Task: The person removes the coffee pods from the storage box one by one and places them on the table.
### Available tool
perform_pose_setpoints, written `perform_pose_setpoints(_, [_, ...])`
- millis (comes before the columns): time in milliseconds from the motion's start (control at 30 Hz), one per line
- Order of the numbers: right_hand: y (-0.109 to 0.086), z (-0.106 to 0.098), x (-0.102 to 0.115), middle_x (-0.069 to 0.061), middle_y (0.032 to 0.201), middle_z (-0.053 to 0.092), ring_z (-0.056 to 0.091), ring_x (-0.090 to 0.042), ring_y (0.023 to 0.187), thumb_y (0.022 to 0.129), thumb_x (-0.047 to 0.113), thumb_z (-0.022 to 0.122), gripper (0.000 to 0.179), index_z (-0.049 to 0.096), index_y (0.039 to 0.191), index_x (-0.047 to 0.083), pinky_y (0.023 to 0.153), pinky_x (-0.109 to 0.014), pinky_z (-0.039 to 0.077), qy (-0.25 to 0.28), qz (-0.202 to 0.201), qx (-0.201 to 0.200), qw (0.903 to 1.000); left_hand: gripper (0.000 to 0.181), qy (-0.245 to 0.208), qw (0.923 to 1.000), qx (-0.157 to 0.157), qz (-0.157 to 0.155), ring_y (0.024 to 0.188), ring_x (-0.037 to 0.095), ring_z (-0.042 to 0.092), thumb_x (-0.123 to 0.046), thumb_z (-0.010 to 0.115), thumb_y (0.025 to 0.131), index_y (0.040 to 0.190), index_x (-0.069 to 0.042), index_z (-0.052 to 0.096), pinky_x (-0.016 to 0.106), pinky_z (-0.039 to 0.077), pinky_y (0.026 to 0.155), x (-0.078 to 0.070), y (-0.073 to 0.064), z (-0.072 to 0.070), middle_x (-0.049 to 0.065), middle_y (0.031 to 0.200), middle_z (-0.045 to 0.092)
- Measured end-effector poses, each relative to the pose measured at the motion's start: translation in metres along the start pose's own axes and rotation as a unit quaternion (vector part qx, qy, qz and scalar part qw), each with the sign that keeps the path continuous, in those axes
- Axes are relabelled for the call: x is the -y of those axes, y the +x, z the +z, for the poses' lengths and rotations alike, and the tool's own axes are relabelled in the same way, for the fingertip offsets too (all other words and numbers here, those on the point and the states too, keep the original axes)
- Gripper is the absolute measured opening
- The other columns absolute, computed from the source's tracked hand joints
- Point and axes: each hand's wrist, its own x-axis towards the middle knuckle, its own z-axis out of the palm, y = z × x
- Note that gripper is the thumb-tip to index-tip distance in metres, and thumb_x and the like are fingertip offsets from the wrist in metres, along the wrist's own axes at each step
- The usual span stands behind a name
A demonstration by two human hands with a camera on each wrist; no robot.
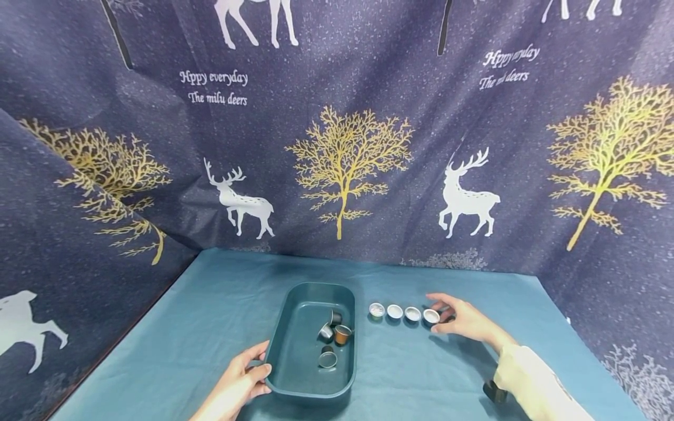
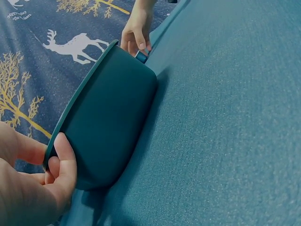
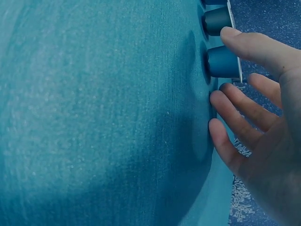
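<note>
My left hand (image 1: 241, 377) grips the rim of a teal rectangular tub (image 1: 310, 393), thumb and fingers on either side of its near left corner. Inside the tub lie several coffee capsules, among them an orange-brown capsule (image 1: 342, 335) and a silver capsule (image 1: 325, 332). To the tub's right, several capsules stand lids up in a row. At the row's right end is a blue capsule (image 3: 224, 62), with my right hand (image 1: 463, 318) beside it. In the right wrist view the thumb is close to its rim and the other fingers are spread apart, pinching nothing.
A teal cloth (image 1: 411, 368) covers the table. Behind it hangs a dark blue curtain (image 1: 295, 134) printed with deer and trees. Left of the blue capsule stand a dark green capsule (image 3: 218, 21) and others. A small black object (image 1: 494, 392) shows beside the right sleeve.
</note>
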Motion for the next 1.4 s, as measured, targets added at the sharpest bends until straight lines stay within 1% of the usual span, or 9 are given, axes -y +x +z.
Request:
perform_pose_setpoints(133, [0.000,0.000,0.003,-0.019,0.122,0.064,0.068,-0.014,0.093,0.080,0.028,0.082,0.080,0.043,0.146,0.003,0.075,-0.023,0.053,0.003,0.008,-0.004,1.0000,0.060,-0.001,1.0000,0.002,-0.002,0.098,0.021,0.068,-0.008,0.046,0.102,0.152,0.012,0.019,0.036,0.054,0.082,0.000,0.000,0.000,0.014,0.118,0.047])
perform_pose_setpoints(233, [0.000,-0.001,0.008,-0.019,0.123,0.064,0.068,-0.019,0.097,0.080,0.028,0.082,0.079,0.044,0.146,0.004,0.076,-0.026,0.053,0.001,0.012,-0.011,0.9999,0.060,0.001,1.0000,-0.001,-0.004,0.096,0.020,0.067,-0.009,0.046,0.101,0.152,0.012,0.020,0.035,0.054,0.080,0.000,-0.001,0.000,0.014,0.118,0.046])
perform_pose_setpoints(367, [0.004,-0.004,0.018,-0.023,0.126,0.061,0.065,-0.033,0.107,0.083,0.029,0.079,0.074,0.046,0.145,0.005,0.083,-0.038,0.057,-0.011,0.004,-0.024,0.9996,0.061,0.003,1.0000,-0.007,-0.006,0.092,0.019,0.065,-0.009,0.047,0.101,0.152,0.012,0.020,0.034,0.052,0.079,0.001,-0.001,0.000,0.014,0.117,0.044])
perform_pose_setpoints(533, [0.012,-0.010,0.033,-0.021,0.127,0.060,0.058,-0.043,0.117,0.085,0.032,0.077,0.070,0.048,0.144,0.009,0.093,-0.054,0.052,-0.022,-0.002,-0.045,0.9987,0.061,0.001,1.0000,-0.008,-0.005,0.089,0.018,0.063,-0.009,0.047,0.101,0.152,0.012,0.020,0.034,0.051,0.078,0.001,-0.001,0.001,0.013,0.116,0.043])
perform_pose_setpoints(633, [0.019,-0.014,0.042,-0.015,0.125,0.062,0.059,-0.039,0.116,0.085,0.033,0.078,0.068,0.050,0.142,0.010,0.094,-0.055,0.051,-0.036,-0.019,-0.051,0.9979,0.060,0.001,1.0000,-0.007,-0.004,0.090,0.018,0.064,-0.009,0.047,0.101,0.152,0.012,0.020,0.034,0.051,0.078,0.001,-0.001,0.000,0.013,0.115,0.044])
perform_pose_setpoints(733, [0.027,-0.019,0.053,-0.011,0.124,0.064,0.061,-0.033,0.114,0.084,0.033,0.078,0.066,0.052,0.141,0.012,0.093,-0.050,0.053,-0.052,-0.037,-0.050,0.9967,0.060,0.001,1.0000,-0.007,-0.002,0.091,0.019,0.065,-0.009,0.047,0.101,0.152,0.011,0.021,0.034,0.052,0.078,0.002,-0.001,0.000,0.013,0.115,0.045])
perform_pose_setpoints(967, [0.044,-0.024,0.082,-0.007,0.127,0.062,0.060,-0.026,0.116,0.084,0.034,0.078,0.065,0.052,0.141,0.017,0.094,-0.045,0.052,-0.063,-0.058,-0.017,0.9962,0.061,0.005,0.9999,-0.015,-0.004,0.083,0.017,0.058,-0.009,0.048,0.101,0.152,0.012,0.020,0.034,0.052,0.077,0.002,0.000,0.001,0.013,0.115,0.039])
perform_pose_setpoints(1200, [0.059,-0.012,0.111,-0.003,0.133,0.061,0.059,-0.024,0.117,0.084,0.032,0.078,0.061,0.054,0.139,0.019,0.096,-0.041,0.050,-0.080,-0.099,0.011,0.9918,0.060,0.006,1.0000,-0.005,-0.001,0.095,0.020,0.066,-0.010,0.046,0.102,0.152,0.011,0.021,0.035,0.053,0.080,0.001,0.000,-0.001,0.014,0.116,0.046])
perform_pose_setpoints(1400, [0.076,-0.001,0.134,0.000,0.133,0.061,0.059,-0.020,0.118,0.085,0.031,0.077,0.058,0.055,0.137,0.021,0.100,-0.043,0.049,-0.104,-0.130,0.054,0.9846,0.060,0.004,1.0000,-0.003,0.005,0.094,0.021,0.067,-0.009,0.046,0.102,0.152,0.013,0.020,0.034,0.054,0.080,0.001,0.000,-0.001,0.015,0.116,0.043])
